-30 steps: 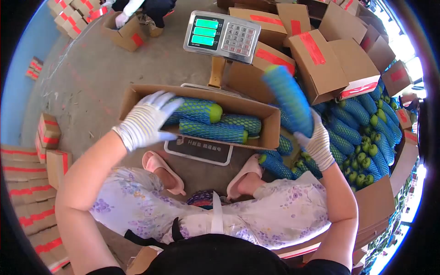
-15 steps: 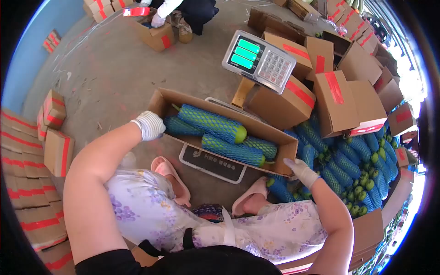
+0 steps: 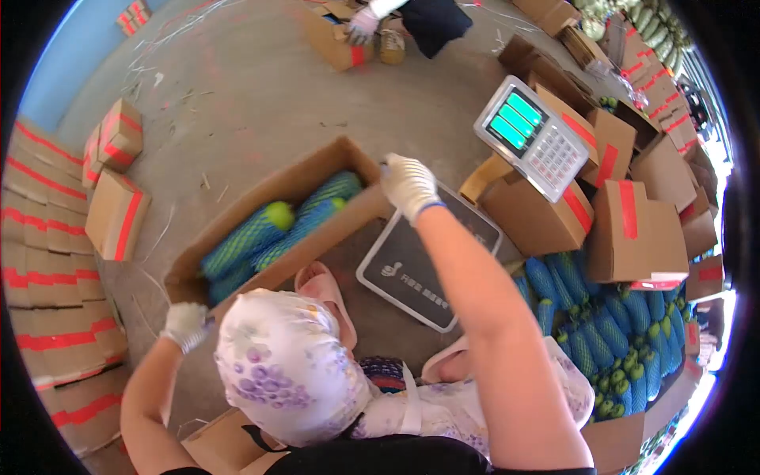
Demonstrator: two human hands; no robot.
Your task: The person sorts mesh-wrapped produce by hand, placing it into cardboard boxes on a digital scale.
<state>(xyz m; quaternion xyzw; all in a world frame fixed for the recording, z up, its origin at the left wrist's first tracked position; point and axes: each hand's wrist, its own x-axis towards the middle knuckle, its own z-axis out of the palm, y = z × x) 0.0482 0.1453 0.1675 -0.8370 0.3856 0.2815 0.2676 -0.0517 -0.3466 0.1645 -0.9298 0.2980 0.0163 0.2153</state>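
Observation:
A long open cardboard box point(image 3: 273, 207), tilted across the view, holds several green vegetables point(image 3: 252, 240) in blue net sleeves. At its near left corner my gloved left hand point(image 3: 188, 326) grips the cardboard edge. My gloved right hand point(image 3: 409, 187) is closed on the box's far right end. The box is off the scale platform point(image 3: 427, 265), whose black top now shows. A scale display point(image 3: 532, 136) with lit green readouts stands beyond the platform on the right.
Cardboard boxes point(image 3: 629, 231) and a heap of netted vegetables point(image 3: 606, 324) lie to the right. Stacked taped boxes point(image 3: 47, 253) line the left side. At the top, another person's gloved hand point(image 3: 363, 25) touches a small box point(image 3: 336, 43).
Both my hands have carried the box left off the scale and turned it, its right end now pointing away from me. The view has shifted left.

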